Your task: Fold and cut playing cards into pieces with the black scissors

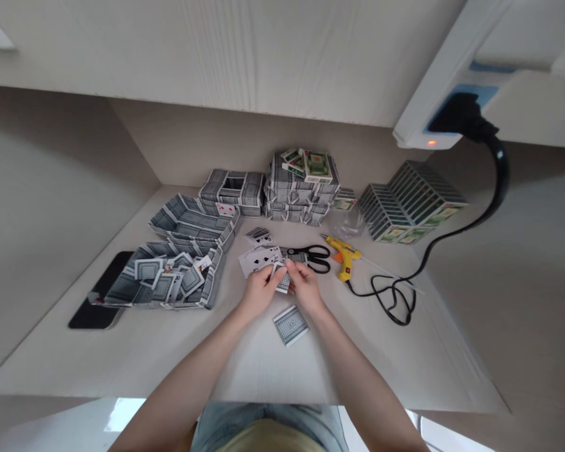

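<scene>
Between my two hands is a patterned playing card (283, 284), held over the middle of the table. My left hand (258, 290) grips its left side with thumb and fingers. On the right side, my right hand (305, 287) pinches the same card near its top edge. Just below them another card (290, 325) lies back side up on the table. Face-up spade cards (254, 258) are spread behind my left hand, with a small stack of cards (258, 236) beyond. Black-handled scissors (316, 254) lie behind my right hand, their blades partly covered.
At left, a box made of cards (211, 276) holds loose folded cards, over a dark phone (91, 314). More card-built boxes (233, 188) and green card packs (316, 166) stand behind. A yellow glue gun (346, 254) lies right, its black cord (475, 220) running to a power strip (421, 125).
</scene>
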`<state>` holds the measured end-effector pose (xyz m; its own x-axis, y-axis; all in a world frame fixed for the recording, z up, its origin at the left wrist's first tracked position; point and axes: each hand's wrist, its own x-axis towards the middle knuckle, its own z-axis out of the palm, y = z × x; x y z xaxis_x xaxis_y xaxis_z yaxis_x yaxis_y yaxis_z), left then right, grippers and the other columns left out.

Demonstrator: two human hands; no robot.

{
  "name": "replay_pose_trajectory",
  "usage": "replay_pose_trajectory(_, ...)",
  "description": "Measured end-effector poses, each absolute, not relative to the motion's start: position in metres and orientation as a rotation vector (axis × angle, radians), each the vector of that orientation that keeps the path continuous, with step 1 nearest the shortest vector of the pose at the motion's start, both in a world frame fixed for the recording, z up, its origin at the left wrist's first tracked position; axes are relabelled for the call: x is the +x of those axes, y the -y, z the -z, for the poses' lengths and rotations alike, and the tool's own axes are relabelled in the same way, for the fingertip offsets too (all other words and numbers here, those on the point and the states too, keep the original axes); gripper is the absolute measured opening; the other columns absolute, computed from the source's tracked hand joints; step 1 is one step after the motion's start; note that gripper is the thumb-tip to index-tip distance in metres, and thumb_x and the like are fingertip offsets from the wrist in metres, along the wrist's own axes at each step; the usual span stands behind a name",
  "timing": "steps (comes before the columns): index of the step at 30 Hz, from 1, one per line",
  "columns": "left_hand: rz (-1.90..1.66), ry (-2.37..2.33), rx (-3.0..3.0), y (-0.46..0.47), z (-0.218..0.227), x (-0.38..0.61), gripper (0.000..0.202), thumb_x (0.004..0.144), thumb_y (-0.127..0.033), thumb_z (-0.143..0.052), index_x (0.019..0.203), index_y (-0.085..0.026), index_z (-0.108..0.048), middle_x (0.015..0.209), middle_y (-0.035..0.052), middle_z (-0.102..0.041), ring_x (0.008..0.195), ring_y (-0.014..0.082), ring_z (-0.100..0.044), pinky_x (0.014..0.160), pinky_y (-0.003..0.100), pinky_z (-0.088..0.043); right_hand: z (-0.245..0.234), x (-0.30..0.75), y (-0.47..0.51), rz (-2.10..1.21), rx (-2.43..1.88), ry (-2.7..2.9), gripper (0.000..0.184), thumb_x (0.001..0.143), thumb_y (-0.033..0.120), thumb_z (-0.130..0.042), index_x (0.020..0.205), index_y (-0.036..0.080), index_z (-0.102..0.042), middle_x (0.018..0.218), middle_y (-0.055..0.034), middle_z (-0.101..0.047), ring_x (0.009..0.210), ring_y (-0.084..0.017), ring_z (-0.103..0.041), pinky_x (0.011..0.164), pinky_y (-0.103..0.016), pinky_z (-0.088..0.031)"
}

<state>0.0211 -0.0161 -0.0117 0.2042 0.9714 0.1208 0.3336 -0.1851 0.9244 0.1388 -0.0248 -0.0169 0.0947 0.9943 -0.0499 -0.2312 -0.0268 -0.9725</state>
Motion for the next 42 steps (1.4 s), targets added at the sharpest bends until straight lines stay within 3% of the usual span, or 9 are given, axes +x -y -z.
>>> replay_pose_trajectory(9, -1.024, -1.023, 1.354, 0.018, 0.011, 0.027, 0.032, 0.081, -0.042, -0.043, 0.063, -0.016, -0.048, 0.049, -0.0038, -0.048, 0.046, 0.0088, -0.046, 0.043, 0.02, -0.036, 0.015, 0.138, 0.026, -1.42, -1.007, 0.836, 0.041, 0.071, 0.056, -0.055, 0.054, 0.019, -0.045, 0.04, 0.0074, -0.035, 0.034, -0.007, -0.03, 0.034, -0.021, -0.024)
replay_pose_trajectory(15, -1.02, -1.006, 1.176, 0.021, 0.007, 0.029, 0.032, 0.078, -0.043, -0.048, 0.063, -0.016, -0.048, 0.042, -0.006, -0.045, 0.032, 0.0063, -0.039, 0.031, 0.018, -0.028, 0.019, 0.132, 0.026, -1.595, -0.941, 0.728, 0.038, 0.069, 0.055, -0.058, 0.062, 0.019, -0.049, 0.045, 0.0071, -0.04, 0.034, -0.006, -0.034, 0.033, -0.019, -0.026)
replay_pose_trajectory(19, -1.079, -0.948, 1.073, 0.021, 0.007, 0.031, 0.033, 0.074, -0.045, -0.054, 0.062, -0.014, -0.048, 0.043, -0.0053, -0.047, 0.035, 0.0064, -0.042, 0.033, 0.017, -0.032, 0.016, 0.134, 0.026, -1.694, -0.84, 0.647, 0.039, 0.068, 0.051, -0.061, 0.057, 0.018, -0.044, 0.041, 0.0096, -0.032, 0.033, -0.005, -0.026, 0.033, -0.018, -0.026)
replay_pose_trajectory(23, -1.082, -0.944, 0.979, 0.02, 0.012, 0.031, 0.035, 0.073, -0.046, -0.055, 0.06, -0.015, -0.047, 0.04, -0.0063, -0.043, 0.031, 0.0049, -0.036, 0.03, 0.016, -0.024, 0.011, 0.138, 0.027, -1.819, -0.682, 0.641, 0.044, 0.072, 0.045, -0.061, 0.05, 0.019, -0.033, 0.04, 0.0104, -0.023, 0.034, -0.005, -0.021, 0.035, -0.018, -0.026)
replay_pose_trajectory(34, -1.09, -0.976, 1.07, 0.019, 0.007, 0.028, 0.035, 0.072, -0.045, -0.056, 0.058, -0.014, -0.049, 0.043, -0.0054, -0.044, 0.038, 0.0055, -0.037, 0.037, 0.019, -0.027, 0.01, 0.14, 0.027, -1.702, -0.79, 0.776, 0.035, 0.071, 0.042, -0.063, 0.055, 0.017, -0.044, 0.042, 0.0101, -0.023, 0.037, -0.004, -0.02, 0.034, -0.018, -0.019)
replay_pose_trajectory(42, -1.093, -0.98, 1.151, 0.016, 0.014, 0.025, 0.034, 0.074, -0.043, -0.054, 0.057, -0.014, -0.047, 0.047, -0.0055, -0.04, 0.043, 0.0058, -0.035, 0.04, 0.019, -0.027, 0.019, 0.141, 0.026, -1.358, -1.05, 1.085, 0.04, 0.075, 0.046, -0.054, 0.05, 0.019, -0.037, 0.045, 0.0077, -0.024, 0.041, -0.007, -0.023, 0.038, -0.021, -0.019)
